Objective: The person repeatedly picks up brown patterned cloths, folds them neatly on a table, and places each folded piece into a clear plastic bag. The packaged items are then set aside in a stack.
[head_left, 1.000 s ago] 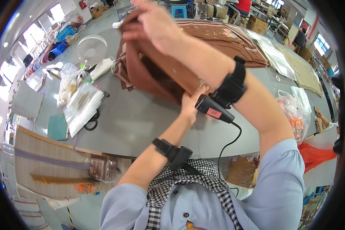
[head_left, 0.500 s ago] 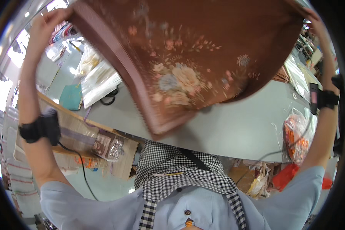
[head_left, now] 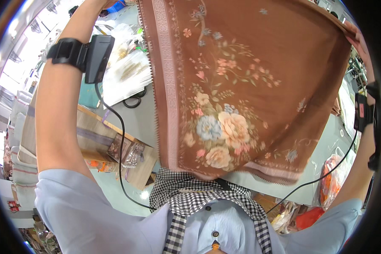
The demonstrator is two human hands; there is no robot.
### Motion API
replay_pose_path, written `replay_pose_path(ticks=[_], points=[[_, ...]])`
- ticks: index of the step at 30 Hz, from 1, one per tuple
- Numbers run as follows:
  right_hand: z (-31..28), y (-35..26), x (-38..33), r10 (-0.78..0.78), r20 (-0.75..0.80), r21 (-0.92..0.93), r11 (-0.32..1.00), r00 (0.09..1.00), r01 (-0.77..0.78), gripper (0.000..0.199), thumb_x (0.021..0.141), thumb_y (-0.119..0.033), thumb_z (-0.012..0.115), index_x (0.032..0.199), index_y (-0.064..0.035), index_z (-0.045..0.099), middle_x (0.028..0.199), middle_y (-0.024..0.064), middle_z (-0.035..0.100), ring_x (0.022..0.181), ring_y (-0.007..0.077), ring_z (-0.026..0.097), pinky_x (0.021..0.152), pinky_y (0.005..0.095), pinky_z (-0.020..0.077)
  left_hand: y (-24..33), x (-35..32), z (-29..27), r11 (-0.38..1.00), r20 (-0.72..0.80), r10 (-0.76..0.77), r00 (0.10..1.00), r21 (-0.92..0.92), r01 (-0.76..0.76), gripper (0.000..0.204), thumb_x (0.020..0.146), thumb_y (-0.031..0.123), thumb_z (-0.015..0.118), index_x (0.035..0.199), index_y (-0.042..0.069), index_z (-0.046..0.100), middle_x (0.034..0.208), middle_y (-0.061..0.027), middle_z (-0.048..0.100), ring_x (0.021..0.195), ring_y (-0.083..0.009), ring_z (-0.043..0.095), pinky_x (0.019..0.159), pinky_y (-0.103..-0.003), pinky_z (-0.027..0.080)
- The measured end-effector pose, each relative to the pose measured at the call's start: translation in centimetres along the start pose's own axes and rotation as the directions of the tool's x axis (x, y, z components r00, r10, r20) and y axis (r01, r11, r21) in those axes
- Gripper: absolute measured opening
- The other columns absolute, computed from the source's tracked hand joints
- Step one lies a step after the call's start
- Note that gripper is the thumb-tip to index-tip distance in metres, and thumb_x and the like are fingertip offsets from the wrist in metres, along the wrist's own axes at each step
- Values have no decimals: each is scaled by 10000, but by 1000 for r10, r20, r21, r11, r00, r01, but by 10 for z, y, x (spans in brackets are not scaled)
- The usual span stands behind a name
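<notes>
A large brown floral cloth [head_left: 249,97] hangs spread in front of me, printed with peach and blue flowers. It has a pale pink patterned border and a zigzag edge along its left side. My right hand [head_left: 360,40] pinches its upper right edge, fingers closed. My left hand [head_left: 98,3] is raised at the top rim, where its fingers run out of view; the cloth's left side is held up from there. The lower hem hangs near my checked apron [head_left: 173,186], with its lower right part folded so the pink border shows.
Behind the cloth lies a grey table [head_left: 317,146]. At left are white plastic sleeves [head_left: 125,76], black scissors [head_left: 133,100] and an open wooden drawer [head_left: 99,131]. A clear bag with orange contents [head_left: 330,178] sits at the right edge, above a red bag [head_left: 309,218]. Cables run from both wrist straps.
The cloth has swung down and opened flatter, its left edge now nearly vertical. My left hand has moved up and inward, my right slightly lower and outward.
</notes>
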State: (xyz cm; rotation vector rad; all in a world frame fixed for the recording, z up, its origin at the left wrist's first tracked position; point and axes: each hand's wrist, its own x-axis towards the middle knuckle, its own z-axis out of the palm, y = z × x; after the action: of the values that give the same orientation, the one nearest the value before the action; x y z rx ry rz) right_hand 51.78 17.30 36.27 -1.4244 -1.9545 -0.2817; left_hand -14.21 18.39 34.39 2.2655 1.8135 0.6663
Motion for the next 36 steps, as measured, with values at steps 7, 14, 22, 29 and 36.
replay_pose_path(ticks=[7,14,22,29,36], points=[[-25,3,-33,93,10,-69,993,996,-92,445,932,-436,516,1235,-114,566,1174,87,597,1051,200,567,912,362,453,14,24,-70,827,-308,459,833,-193,-528,268,779,-8,578,1031,-28,669,976,-113,695,918,-192,655,821,-279,514],[-111,-31,-122,109,8,54,993,994,-109,508,943,-474,503,1277,-92,529,1287,97,551,1179,207,522,988,362,422,-5,-71,-83,918,-388,394,833,214,-334,303,942,292,595,1096,46,682,1031,-35,671,976,-129,605,924,-266,431],[-88,-126,-281,78,309,574,780,948,-251,490,943,-397,543,1214,11,525,1345,181,515,1254,260,501,1068,375,377,17,-251,-4,924,-304,381,873,119,-362,74,779,-28,641,852,-21,647,950,-72,668,945,-186,615,876,-294,459],[-48,-202,-408,399,526,73,859,751,-507,423,588,233,531,910,-2,672,1083,107,652,1190,230,553,903,334,483,1,-363,104,955,-107,247,963,-140,-260,270,593,-138,650,770,51,570,789,-53,582,837,-212,599,834,-326,452],[59,-166,-463,647,427,646,271,632,-713,37,827,-2,610,838,33,607,956,68,628,991,221,581,837,315,449,-49,-371,203,630,291,-334,897,-639,442,130,801,1,670,924,8,628,871,-10,614,793,-81,581,721,-242,481]])
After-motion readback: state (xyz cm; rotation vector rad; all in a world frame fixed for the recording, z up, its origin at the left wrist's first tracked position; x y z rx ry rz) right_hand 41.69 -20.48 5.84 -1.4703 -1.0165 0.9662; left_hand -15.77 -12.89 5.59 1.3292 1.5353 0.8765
